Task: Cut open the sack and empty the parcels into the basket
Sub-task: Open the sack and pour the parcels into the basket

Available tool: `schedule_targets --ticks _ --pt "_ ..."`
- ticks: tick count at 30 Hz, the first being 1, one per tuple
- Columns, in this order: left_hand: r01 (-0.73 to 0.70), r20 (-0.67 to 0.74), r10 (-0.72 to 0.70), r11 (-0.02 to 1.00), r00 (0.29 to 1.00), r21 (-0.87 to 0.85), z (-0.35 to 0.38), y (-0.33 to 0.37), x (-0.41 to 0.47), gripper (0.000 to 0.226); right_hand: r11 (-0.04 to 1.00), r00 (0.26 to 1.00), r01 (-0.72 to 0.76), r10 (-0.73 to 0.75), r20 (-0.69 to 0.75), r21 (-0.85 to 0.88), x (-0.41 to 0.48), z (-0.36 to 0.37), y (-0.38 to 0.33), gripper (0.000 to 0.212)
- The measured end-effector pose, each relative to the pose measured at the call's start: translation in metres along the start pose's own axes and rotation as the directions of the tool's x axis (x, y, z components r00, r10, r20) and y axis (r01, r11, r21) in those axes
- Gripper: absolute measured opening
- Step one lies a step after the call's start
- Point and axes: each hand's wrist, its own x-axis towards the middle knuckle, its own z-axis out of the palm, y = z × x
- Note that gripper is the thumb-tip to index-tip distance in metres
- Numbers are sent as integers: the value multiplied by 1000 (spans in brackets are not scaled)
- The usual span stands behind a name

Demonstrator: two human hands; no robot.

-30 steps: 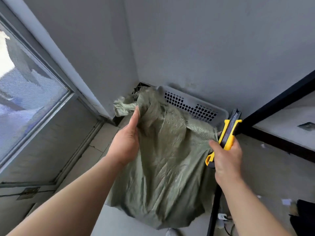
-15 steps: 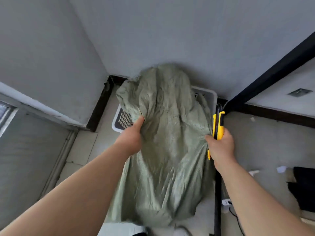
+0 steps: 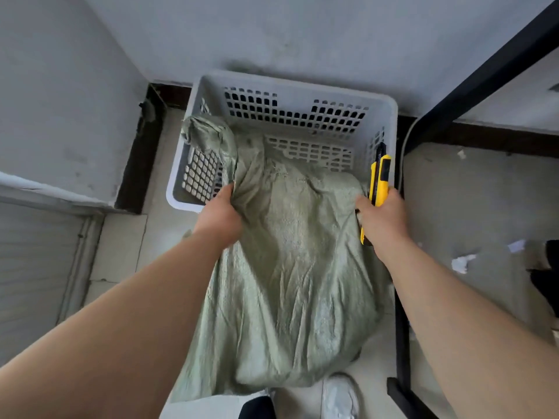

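A green woven sack [image 3: 290,276] hangs over the near rim of a grey perforated plastic basket [image 3: 296,86] in the room corner. The sack's bunched end [image 3: 205,131] lies inside the basket at its left wall. My left hand [image 3: 220,216] grips a fold of the sack near the basket's near-left rim. On the sack's right edge, my right hand [image 3: 384,216] is closed around a yellow and black utility knife [image 3: 378,182], which points up toward the basket's right wall. No parcels are visible; the sack hides whatever is under it.
Grey walls meet right behind the basket. A black metal frame [image 3: 402,297] stands close on the right, with a cable along it. Scraps of white paper [image 3: 462,261] lie on the floor at the right. My white shoe [image 3: 338,394] shows below the sack.
The sack has dropped from raised in front of the basket down onto its near rim. Both hands came lower and the view tilted down, so the basket's inside now shows.
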Motion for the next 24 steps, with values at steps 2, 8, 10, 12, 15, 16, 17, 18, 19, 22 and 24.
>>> schedule_targets --ticks 2,8,10,12,15,16,17,18,19,22,24 --pt "28 -26 -28 999 999 -26 3 -6 0 54 1000 1000 -16 16 9 17 -4 2 4 20" --pt "80 -35 -82 996 996 -38 -1 -18 -19 53 1000 1000 25 -25 -16 -5 -29 -14 22 14" --pt "81 -31 -82 996 996 -27 -4 -23 -31 56 999 999 39 -39 -1 -33 -42 -20 31 19" --pt "68 -38 -68 998 997 1 -4 -33 -47 57 997 999 47 -47 2 -65 -59 -27 42 22" --pt "94 -41 -92 994 995 52 2 -57 -79 72 993 999 36 -37 -2 -116 -92 -35 62 26" --pt "117 -42 -114 991 993 71 6 -68 -92 81 990 999 33 -34 -7 -135 -102 -37 72 28" --pt "142 -48 -138 986 989 86 11 -79 -106 90 989 999 30 -32 -10 -145 -112 -37 84 30" --pt "168 -60 -163 981 985 95 17 -90 -120 98 989 1000 16 -18 -9 -146 -122 -38 94 32" --pt "196 -70 -190 975 979 102 24 -102 -132 105 990 1000 -5 5 -3 -143 -132 -36 106 34" --pt "294 -79 -285 946 955 139 45 -136 -161 117 990 997 -66 71 35 -127 -156 -29 141 40" --pt "344 -61 -339 921 939 183 60 -152 -170 116 990 993 -91 98 60 -105 -169 -20 163 44"
